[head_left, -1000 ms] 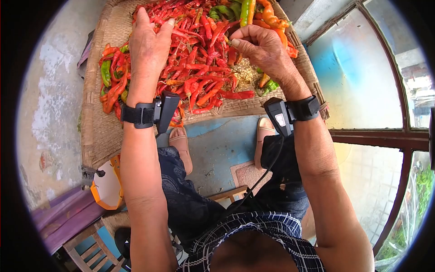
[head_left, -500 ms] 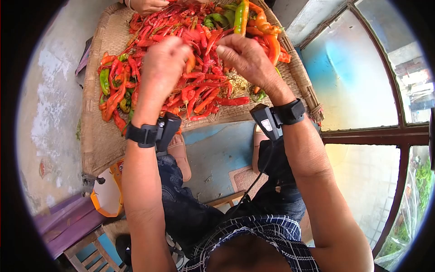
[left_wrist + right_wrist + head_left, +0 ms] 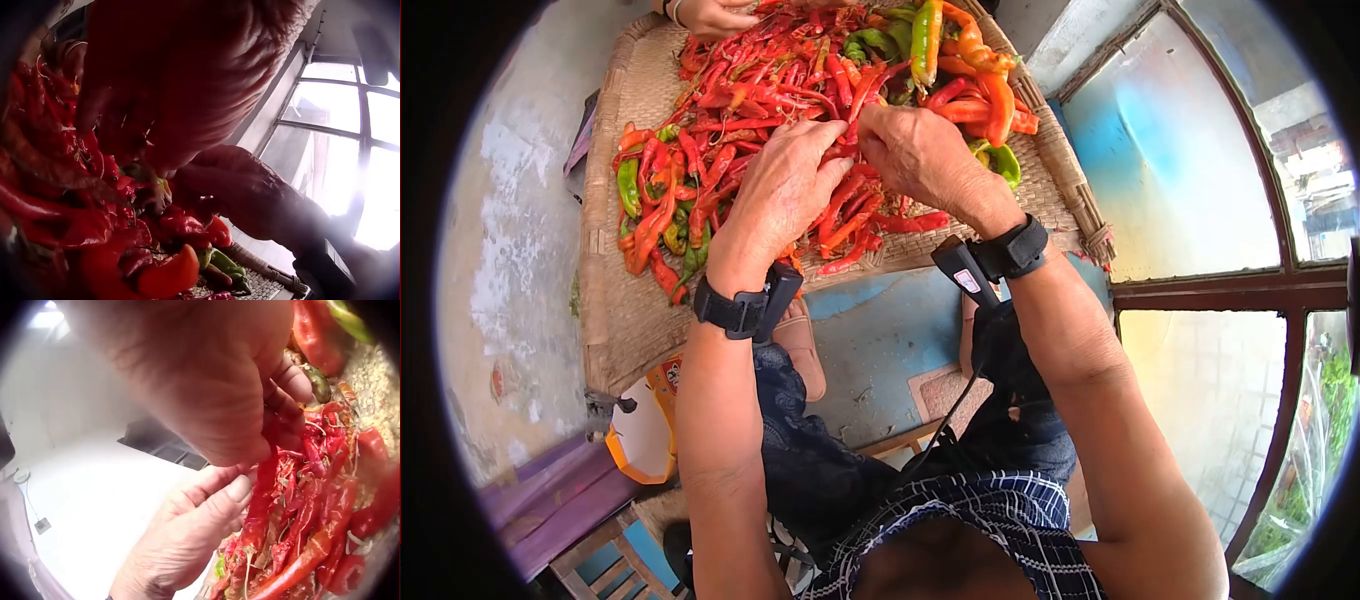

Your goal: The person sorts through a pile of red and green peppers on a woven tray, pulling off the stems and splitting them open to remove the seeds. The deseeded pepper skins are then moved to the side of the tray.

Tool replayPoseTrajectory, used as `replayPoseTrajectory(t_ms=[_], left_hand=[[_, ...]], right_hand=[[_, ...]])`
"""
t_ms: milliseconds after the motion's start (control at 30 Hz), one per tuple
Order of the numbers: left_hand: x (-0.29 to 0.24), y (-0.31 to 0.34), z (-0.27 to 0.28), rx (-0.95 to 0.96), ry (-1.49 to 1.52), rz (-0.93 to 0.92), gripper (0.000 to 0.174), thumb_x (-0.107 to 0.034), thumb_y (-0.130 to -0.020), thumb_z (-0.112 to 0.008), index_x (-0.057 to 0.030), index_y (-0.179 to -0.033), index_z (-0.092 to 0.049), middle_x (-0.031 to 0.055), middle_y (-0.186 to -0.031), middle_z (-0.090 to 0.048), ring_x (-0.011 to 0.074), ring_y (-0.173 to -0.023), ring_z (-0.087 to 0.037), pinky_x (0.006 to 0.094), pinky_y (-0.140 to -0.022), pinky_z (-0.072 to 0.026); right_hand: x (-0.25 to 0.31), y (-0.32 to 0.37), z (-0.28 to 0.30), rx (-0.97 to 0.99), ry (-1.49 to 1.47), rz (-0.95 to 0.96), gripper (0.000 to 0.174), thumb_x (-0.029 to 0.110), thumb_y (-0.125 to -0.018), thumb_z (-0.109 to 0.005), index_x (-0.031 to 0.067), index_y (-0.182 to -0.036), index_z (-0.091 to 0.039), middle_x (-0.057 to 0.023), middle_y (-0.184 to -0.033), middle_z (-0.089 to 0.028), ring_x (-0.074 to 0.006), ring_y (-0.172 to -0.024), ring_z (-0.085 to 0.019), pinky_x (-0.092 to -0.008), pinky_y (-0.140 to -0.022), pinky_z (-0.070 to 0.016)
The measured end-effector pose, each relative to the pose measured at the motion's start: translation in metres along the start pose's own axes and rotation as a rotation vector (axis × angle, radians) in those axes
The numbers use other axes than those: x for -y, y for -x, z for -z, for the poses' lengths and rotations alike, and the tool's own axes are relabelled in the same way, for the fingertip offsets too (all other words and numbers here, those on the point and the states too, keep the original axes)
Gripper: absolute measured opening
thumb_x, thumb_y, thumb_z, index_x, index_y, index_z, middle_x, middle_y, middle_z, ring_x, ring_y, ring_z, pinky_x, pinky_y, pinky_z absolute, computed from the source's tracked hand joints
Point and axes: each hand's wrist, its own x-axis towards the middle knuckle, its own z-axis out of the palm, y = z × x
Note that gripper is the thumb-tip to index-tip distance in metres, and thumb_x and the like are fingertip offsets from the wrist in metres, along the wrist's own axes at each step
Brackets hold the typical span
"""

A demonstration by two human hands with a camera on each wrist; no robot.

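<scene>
A heap of red chili peppers (image 3: 750,100) covers the woven tray (image 3: 625,320). Over its near middle, my left hand (image 3: 790,185) and right hand (image 3: 930,160) meet almost fingertip to fingertip. From the right wrist view, my right fingers curl around a red chili pepper (image 3: 262,494) that hangs down between the hands. My left thumb and forefinger pinch at its side, close under the right hand. Much of that pepper is hidden behind the fingers. Right of my right hand lie green and orange peppers (image 3: 998,105).
Another person's hand (image 3: 712,15) reaches over the far left edge of the tray. Pale seeds (image 3: 375,381) lie on the weave beside the heap. A window (image 3: 1190,170) stands close on the right and a worn wall (image 3: 510,220) on the left. An orange-edged box (image 3: 640,440) sits below.
My left hand has come down and right from the far part of the heap to meet the right hand, which moved slightly left and nearer. Another person's hand has appeared at the far edge.
</scene>
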Motion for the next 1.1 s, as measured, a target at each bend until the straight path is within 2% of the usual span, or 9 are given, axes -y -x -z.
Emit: replayPoseTrajectory(t_ms=[167,333,400,467,533,700,1000,1033,1100], left_hand=[[-0.014,-0.006,0.014,0.123,0.192,0.245,0.027,-0.018,-0.087,-0.060,0.0032,-0.104,-0.063,0.0212,-0.092,-0.066,0.0319,-0.085,-0.065,0.0375,-0.074,-0.0490],[-0.008,-0.012,0.009,0.085,0.155,0.215,0.024,-0.019,-0.088,-0.061,0.0020,-0.099,-0.065,0.0180,-0.084,-0.067,0.0234,-0.073,-0.065,0.0338,-0.066,-0.0489],[-0.003,-0.020,0.010,-0.329,0.293,0.318,0.020,-0.020,-0.087,-0.061,-0.0022,-0.095,-0.066,0.0186,-0.077,-0.065,0.0306,-0.074,-0.066,0.0401,-0.068,-0.0492],[0.022,-0.030,0.025,-0.345,0.361,0.370,0.044,-0.021,-0.088,-0.063,-0.0019,-0.126,-0.051,0.0200,-0.098,-0.066,0.0265,-0.090,-0.066,0.0390,-0.074,-0.0509],[0.029,-0.033,0.030,-0.611,0.263,0.401,0.061,-0.026,-0.086,-0.065,0.0036,-0.134,-0.041,0.0239,-0.114,-0.060,0.0322,-0.100,-0.063,0.0393,-0.082,-0.0510],[0.027,-0.027,0.033,-0.646,0.200,0.477,0.066,-0.030,-0.084,-0.066,0.0060,-0.134,-0.042,0.0269,-0.124,-0.054,0.0349,-0.115,-0.054,0.0393,-0.097,-0.0429],[0.025,-0.020,0.030,-0.472,0.298,0.394,0.031,-0.022,-0.086,-0.063,-0.0010,-0.108,-0.064,0.0181,-0.105,-0.065,0.0297,-0.098,-0.063,0.0382,-0.087,-0.0482],[0.034,-0.019,0.026,-0.468,0.106,0.227,0.031,-0.022,-0.090,-0.062,-0.0033,-0.115,-0.063,0.0103,-0.098,-0.068,0.0138,-0.082,-0.062,0.0272,-0.076,-0.0492],[0.032,-0.016,0.023,-0.437,0.064,0.193,0.030,-0.022,-0.090,-0.062,-0.0030,-0.113,-0.064,0.0107,-0.098,-0.068,0.0146,-0.081,-0.063,0.0278,-0.075,-0.0497]], right_hand=[[-0.001,0.000,0.018,-0.254,-0.203,0.026,0.006,0.010,-0.083,-0.059,0.0042,-0.084,-0.056,-0.0171,-0.071,-0.060,-0.0369,-0.071,-0.061,-0.0445,-0.061,-0.0501],[-0.003,0.001,0.026,-0.433,-0.164,-0.022,0.018,0.012,-0.082,-0.065,0.0047,-0.097,-0.059,-0.0161,-0.087,-0.060,-0.0347,-0.086,-0.058,-0.0430,-0.075,-0.0480],[-0.011,-0.001,0.024,-0.545,-0.175,-0.096,0.027,0.014,-0.082,-0.067,0.0048,-0.107,-0.058,-0.0137,-0.089,-0.060,-0.0327,-0.087,-0.057,-0.0419,-0.076,-0.0478],[-0.017,-0.002,0.020,-0.544,-0.257,-0.190,0.026,0.015,-0.082,-0.067,0.0051,-0.106,-0.060,-0.0144,-0.087,-0.060,-0.0332,-0.086,-0.059,-0.0423,-0.074,-0.0487],[-0.017,0.000,0.015,-0.411,-0.233,-0.134,0.025,0.015,-0.082,-0.067,0.0050,-0.104,-0.061,-0.0147,-0.087,-0.060,-0.0336,-0.085,-0.059,-0.0426,-0.074,-0.0492],[0.002,0.005,-0.012,-0.093,-0.169,0.113,0.023,0.016,-0.083,-0.065,0.0065,-0.104,-0.062,-0.0149,-0.092,-0.061,-0.0338,-0.090,-0.061,-0.0423,-0.075,-0.0519],[0.010,-0.005,-0.044,0.087,-0.071,0.039,0.019,0.014,-0.081,-0.065,0.0079,-0.099,-0.062,-0.0140,-0.093,-0.060,-0.0338,-0.089,-0.060,-0.0418,-0.074,-0.0512],[0.011,-0.006,-0.045,0.096,-0.081,0.053,0.016,0.011,-0.080,-0.066,0.0073,-0.094,-0.061,-0.0131,-0.090,-0.060,-0.0334,-0.088,-0.060,-0.0416,-0.073,-0.0509],[0.013,-0.005,-0.045,0.053,-0.111,0.075,0.015,0.008,-0.078,-0.066,0.0067,-0.092,-0.060,-0.0129,-0.087,-0.059,-0.0340,-0.087,-0.059,-0.0411,-0.073,-0.0506]])
